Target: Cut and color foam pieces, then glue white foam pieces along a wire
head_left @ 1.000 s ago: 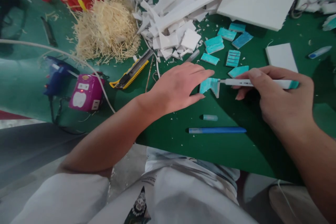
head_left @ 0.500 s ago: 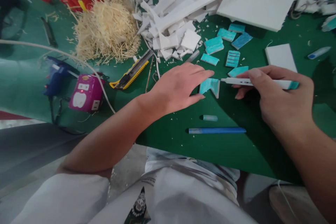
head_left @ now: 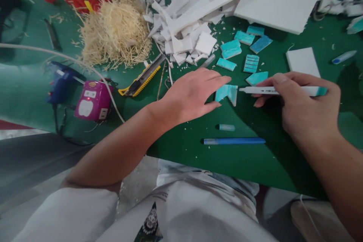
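Observation:
My left hand [head_left: 190, 92] holds a turquoise-coloured foam piece [head_left: 222, 92] with a notched end down on the green table. Its thumb and fingers lie at the piece's left side, and part of the piece is hidden under them. In my right hand [head_left: 309, 102] is a white marker [head_left: 265, 90] with a turquoise end, gripped like a pen. The marker's tip points left, just off the right edge of the notched piece. Beyond it lies a pointed turquoise piece [head_left: 257, 78], and several more coloured pieces [head_left: 231, 48] are scattered further back.
A blue pen [head_left: 235, 141] and a marker cap [head_left: 227, 127] lie near the front edge. On the left are a yellow box cutter [head_left: 141, 78], a pink power adapter [head_left: 93, 100] and a blue glue gun [head_left: 64, 79]. White foam scraps [head_left: 187, 41] and straw [head_left: 119, 30] pile up behind.
My right hand has drawn the marker slightly to the right, so its tip has come away from the notched piece. The left hand has stayed in place.

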Demonstrator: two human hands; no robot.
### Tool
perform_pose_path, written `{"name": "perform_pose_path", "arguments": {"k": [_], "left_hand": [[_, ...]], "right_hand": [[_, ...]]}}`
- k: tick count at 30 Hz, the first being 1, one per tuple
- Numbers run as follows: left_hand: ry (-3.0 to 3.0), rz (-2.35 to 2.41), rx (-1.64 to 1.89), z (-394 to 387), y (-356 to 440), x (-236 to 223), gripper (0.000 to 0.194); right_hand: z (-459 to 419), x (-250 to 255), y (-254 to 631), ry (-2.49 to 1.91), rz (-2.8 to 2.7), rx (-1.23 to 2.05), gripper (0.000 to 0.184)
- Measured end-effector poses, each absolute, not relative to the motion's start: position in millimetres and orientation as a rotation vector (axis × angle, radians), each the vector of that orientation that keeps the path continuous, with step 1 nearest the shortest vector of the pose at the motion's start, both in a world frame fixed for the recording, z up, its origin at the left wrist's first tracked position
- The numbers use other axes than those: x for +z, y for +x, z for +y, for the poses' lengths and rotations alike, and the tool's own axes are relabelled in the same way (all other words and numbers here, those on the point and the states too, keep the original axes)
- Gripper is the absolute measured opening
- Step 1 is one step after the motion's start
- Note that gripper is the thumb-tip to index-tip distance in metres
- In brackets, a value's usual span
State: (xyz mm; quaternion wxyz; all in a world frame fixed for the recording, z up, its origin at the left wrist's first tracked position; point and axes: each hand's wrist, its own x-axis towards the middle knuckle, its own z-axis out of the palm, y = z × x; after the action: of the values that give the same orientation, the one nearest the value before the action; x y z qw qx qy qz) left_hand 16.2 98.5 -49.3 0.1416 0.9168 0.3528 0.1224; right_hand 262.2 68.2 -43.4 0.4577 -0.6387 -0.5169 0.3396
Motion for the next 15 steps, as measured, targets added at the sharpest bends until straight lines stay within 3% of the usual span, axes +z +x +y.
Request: {"name": "perform_pose_path", "arguments": {"k": [15], "left_hand": [[2.641, 1.022, 0.322, 98.2, 17.0, -47.9, 0.053]], "right_hand": [[67.9, -41.2, 260.1, -1.594, -1.252, 0.843, 0.024]]}}
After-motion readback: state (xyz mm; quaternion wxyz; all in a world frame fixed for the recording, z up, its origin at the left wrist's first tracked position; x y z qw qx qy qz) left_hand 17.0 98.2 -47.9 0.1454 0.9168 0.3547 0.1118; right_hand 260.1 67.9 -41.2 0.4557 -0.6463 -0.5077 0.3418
